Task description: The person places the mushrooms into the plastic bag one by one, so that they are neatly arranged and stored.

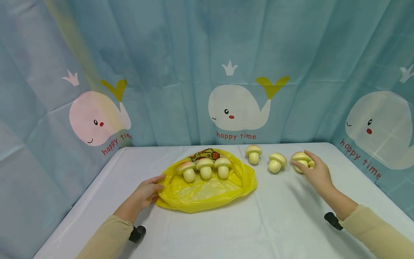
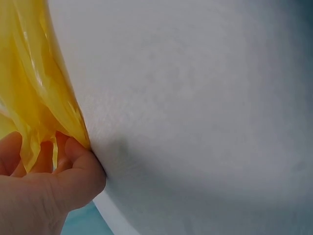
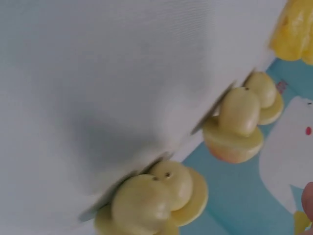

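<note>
My left hand (image 1: 147, 190) pinches the left edge of a yellow plastic bag (image 1: 200, 205); the left wrist view shows the thin film (image 2: 36, 93) between the fingers. The bag lies spread with its mouth open. Three toy mushrooms (image 1: 206, 169) with cream stems and pale caps sit in a row in it. Over at the right, my right hand (image 1: 318, 174) reaches across a mushroom (image 1: 298, 157), thumb and forefinger apart. Another mushroom (image 1: 311, 163) is partly hidden behind that hand. In the right wrist view only a fingertip (image 3: 308, 200) shows, apart from the mushrooms (image 3: 142, 205).
Two more mushrooms, one (image 1: 253, 154) near the back edge and one (image 1: 277, 162) closer in, stand between bag and right hand. A green and orange printed patch (image 1: 207, 154) shows at the bag's back. A blue whale-print curtain (image 1: 181, 72) hangs behind the white table (image 1: 226, 233).
</note>
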The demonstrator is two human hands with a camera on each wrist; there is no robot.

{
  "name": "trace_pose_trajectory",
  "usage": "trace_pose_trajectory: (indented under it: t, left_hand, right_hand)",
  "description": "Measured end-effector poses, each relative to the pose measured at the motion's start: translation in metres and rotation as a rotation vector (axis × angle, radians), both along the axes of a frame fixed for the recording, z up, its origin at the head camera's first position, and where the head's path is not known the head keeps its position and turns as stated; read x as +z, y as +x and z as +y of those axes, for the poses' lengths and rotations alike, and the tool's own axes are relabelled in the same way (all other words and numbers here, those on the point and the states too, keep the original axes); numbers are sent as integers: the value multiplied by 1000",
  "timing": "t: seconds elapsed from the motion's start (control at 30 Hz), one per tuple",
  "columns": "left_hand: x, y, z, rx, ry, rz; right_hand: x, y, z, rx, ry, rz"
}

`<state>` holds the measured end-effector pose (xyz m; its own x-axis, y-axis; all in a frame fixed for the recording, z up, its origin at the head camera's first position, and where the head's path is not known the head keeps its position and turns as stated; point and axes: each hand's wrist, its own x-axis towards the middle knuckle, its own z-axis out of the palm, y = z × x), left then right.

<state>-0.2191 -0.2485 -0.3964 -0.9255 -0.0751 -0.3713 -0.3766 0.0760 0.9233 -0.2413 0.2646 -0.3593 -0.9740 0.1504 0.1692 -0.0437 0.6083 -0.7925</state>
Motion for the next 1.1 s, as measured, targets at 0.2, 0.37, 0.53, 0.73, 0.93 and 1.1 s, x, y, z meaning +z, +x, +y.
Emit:
trace_pose_trajectory:
  t: [0.2, 0.37, 0.53, 0.73, 0.93, 1.1]
  left_hand:
    - [0, -2, 1, 20, -1, -12]
    - [1, -2, 1, 21, 1, -14]
    - [1, -1, 1, 17, 0, -11]
    - [2, 1, 1, 12, 7, -11]
    - [1, 0, -1, 13, 12, -18]
    - [1, 0, -1, 12, 8, -15]
  right_hand:
    - [-7, -5, 17, 17, 59, -3]
    - [-11, -10, 27, 32, 115, 58]
    - [-17, -15, 36, 33, 145, 72]
    - [-22, -20, 47, 33, 144, 8]
    - [-26, -29, 60, 60, 171, -68]
    - [-30, -33, 68, 69, 181, -104]
